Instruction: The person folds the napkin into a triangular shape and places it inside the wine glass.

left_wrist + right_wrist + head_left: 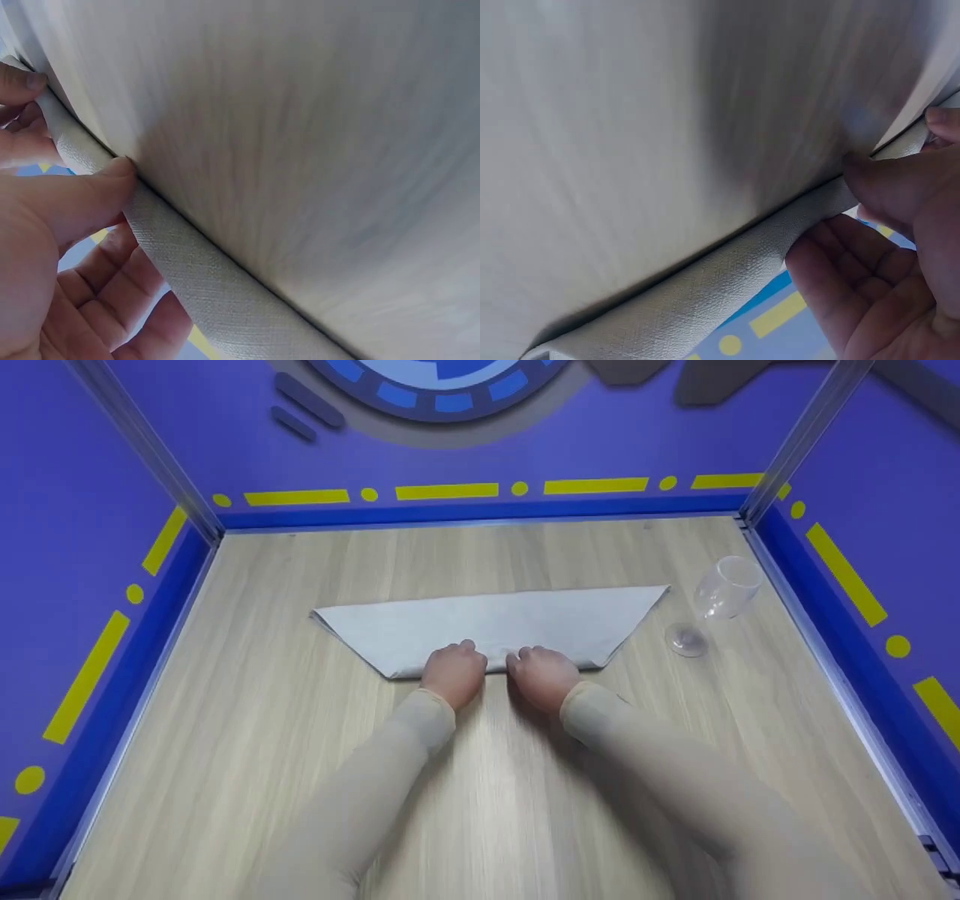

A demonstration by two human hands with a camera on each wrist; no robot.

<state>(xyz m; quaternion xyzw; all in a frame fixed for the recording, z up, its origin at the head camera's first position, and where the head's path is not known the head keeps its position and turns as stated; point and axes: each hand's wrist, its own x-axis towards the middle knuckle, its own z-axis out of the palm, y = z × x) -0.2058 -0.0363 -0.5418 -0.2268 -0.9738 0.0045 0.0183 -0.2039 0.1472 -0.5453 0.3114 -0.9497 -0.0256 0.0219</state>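
Note:
A light grey cloth napkin (480,619), folded into a wide trapezoid, lies flat on the table, its long side away from me. At the middle of the near edge my left hand (455,673) and right hand (544,679) grip the cloth close together, a small gap between them. In the left wrist view the thumb of the left hand (60,247) presses the rounded edge of the napkin (195,270), with curled fingers on the other side. The right wrist view shows the right hand (892,247) pinching the rolled edge likewise.
A clear stemmed glass (727,589) stands on the table right of the napkin, its foot towards the cloth's right end. Purple-blue walls (480,465) with yellow marks enclose the wooden table (225,697) at the back and both sides.

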